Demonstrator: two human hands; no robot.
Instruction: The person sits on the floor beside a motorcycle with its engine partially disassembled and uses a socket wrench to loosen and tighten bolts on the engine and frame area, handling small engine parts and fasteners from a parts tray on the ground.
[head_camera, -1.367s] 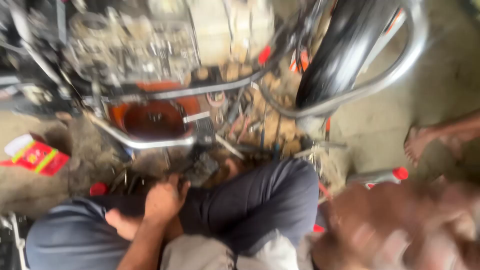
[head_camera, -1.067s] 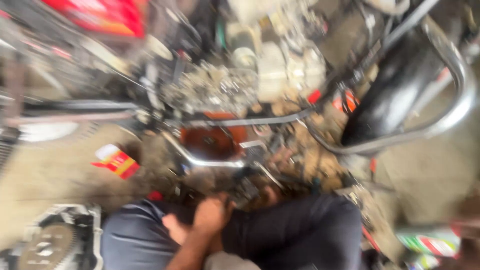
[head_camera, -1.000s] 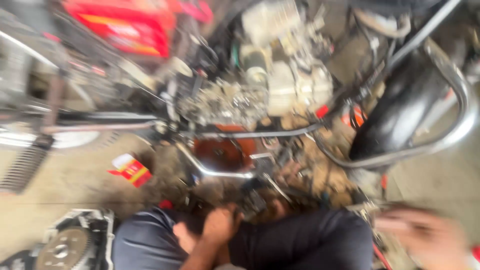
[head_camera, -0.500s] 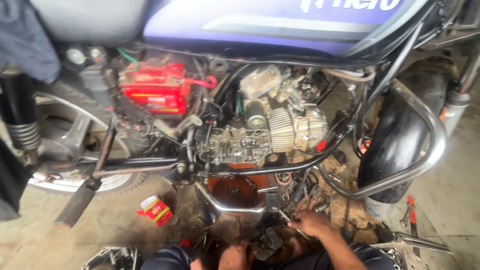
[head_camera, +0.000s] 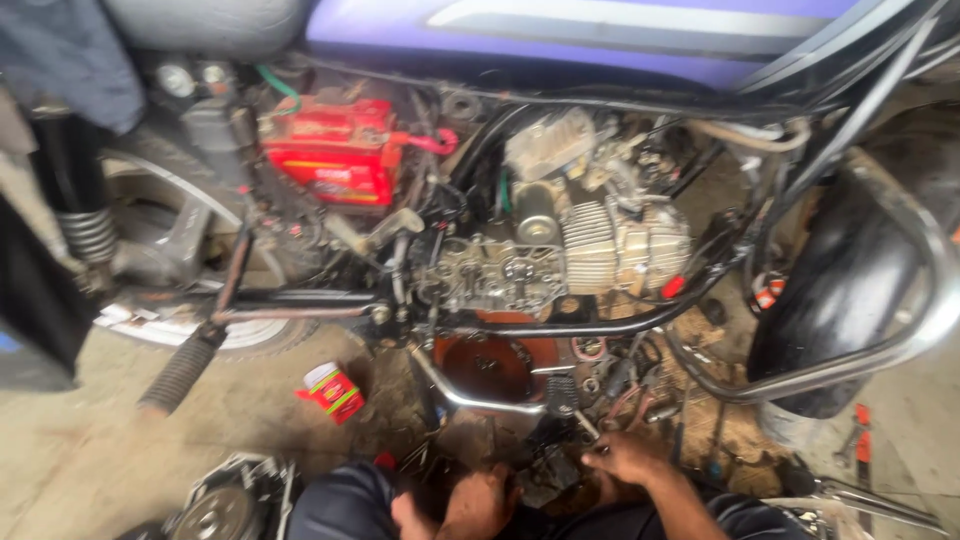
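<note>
A small red carton (head_camera: 331, 391) with a pale top and a green and yellow label lies tilted on the concrete floor (head_camera: 90, 450), just below the motorcycle's footrest bar and left of the orange-brown engine opening. Higher up, under the seat, a boxy red battery (head_camera: 328, 150) carries a printed label band across its front face, too blurred to make out; no signs or screens show

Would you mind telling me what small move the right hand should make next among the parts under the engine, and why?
Probably steady the thin metal tool before pushing further. The right hand has its grip on it low beside the footpeg, the left hand rests apart among dark loose parts, and the tip is too blurred to tell where it sits.
</note>
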